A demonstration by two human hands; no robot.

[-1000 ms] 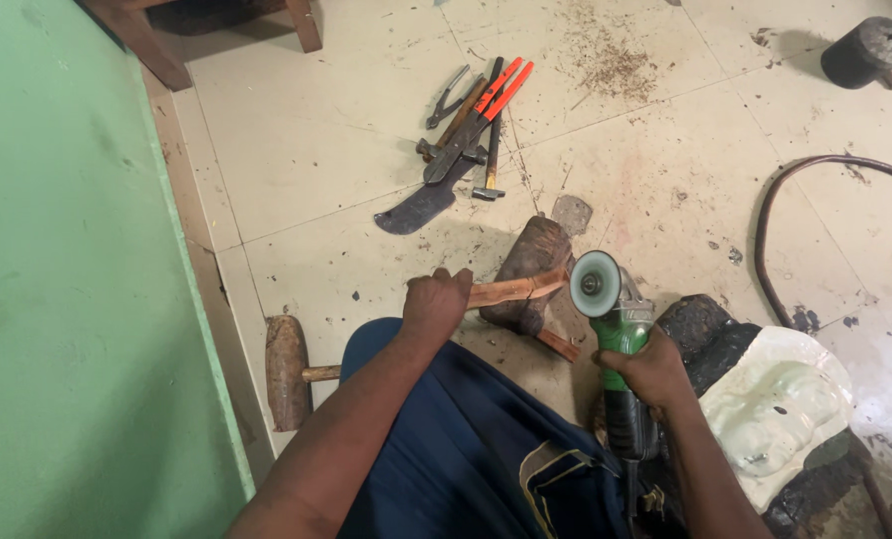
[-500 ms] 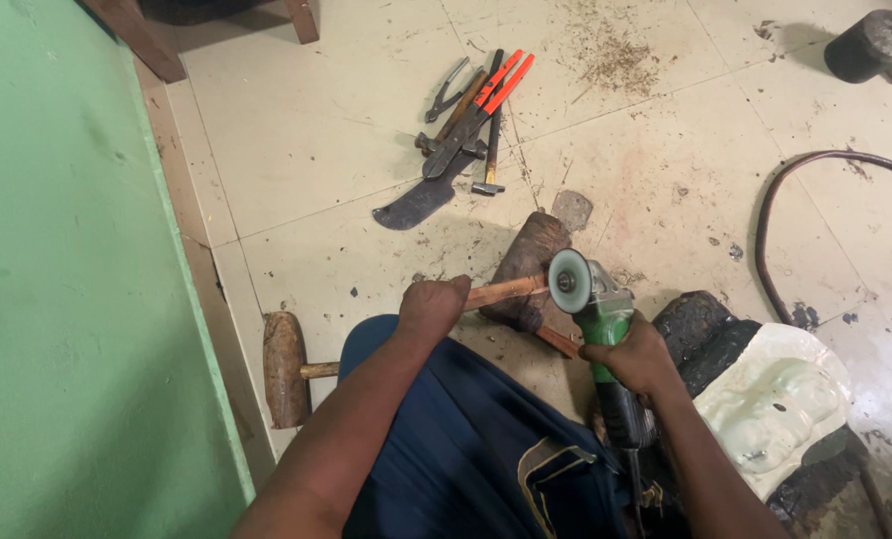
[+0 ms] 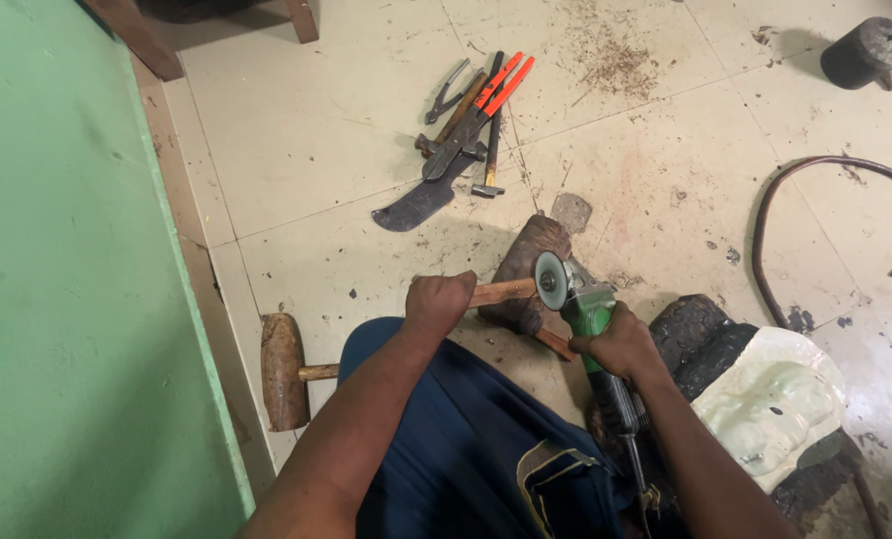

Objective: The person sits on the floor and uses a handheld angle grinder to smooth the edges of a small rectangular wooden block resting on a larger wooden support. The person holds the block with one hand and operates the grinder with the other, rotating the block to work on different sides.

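**Grinder disc at wooden strip, centre frame**

Left hand (image 3: pixel 439 300) clenched around a narrow wooden strip (image 3: pixel 503 291), its gripped end hidden in the fist; right hand (image 3: pixel 620 342) wrapped round the green angle grinder (image 3: pixel 588 305), disc at the strip's far end, contact point hard to make out; strip lies over a dark wood block (image 3: pixel 531 268), lower part obscured; mallet (image 3: pixel 284 369) lower left, handle partly behind the blue-clad knee; pliers, shears and blade heaped in a tool pile (image 3: pixel 471 135) upper centre; pale moulded piece (image 3: pixel 771 404) lower right; dark hose (image 3: pixel 775 215) cut off at right edge.
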